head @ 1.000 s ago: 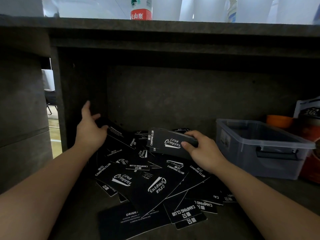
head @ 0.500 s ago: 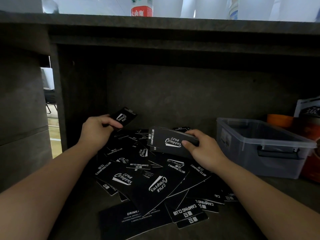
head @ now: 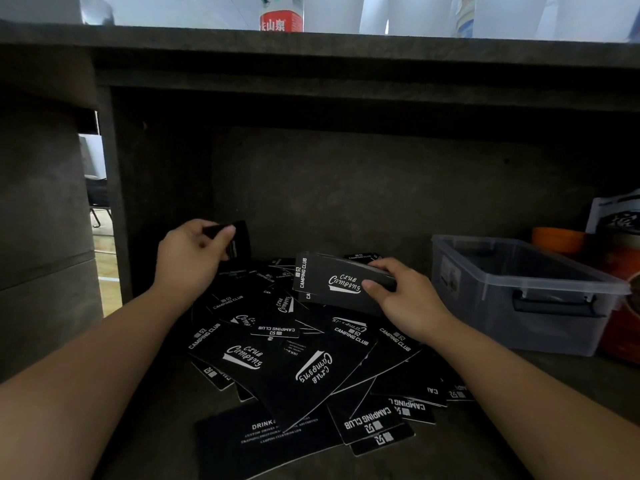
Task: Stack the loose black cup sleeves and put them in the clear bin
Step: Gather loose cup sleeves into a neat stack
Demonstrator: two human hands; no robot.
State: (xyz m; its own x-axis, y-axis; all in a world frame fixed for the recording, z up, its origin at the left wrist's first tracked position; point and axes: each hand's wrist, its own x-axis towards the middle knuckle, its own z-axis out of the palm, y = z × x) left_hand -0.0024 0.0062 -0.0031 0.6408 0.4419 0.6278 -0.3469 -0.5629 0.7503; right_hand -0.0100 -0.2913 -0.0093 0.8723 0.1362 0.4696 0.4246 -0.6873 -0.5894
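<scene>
Under a dark counter, the right hand (head: 403, 299) grips a partial stack of flat black cardboard cup sleeves (head: 341, 282), the left hand (head: 188, 258) pinches one more sleeve (head: 239, 239), many loose sleeves (head: 294, 362) remain, and the clear plastic bin (head: 519, 292) at right looks unfilled.

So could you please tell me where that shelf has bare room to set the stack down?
Bare shelf shows along the front right, between the loose sleeves and the clear bin. The middle is crowded with overlapping sleeves.
</scene>
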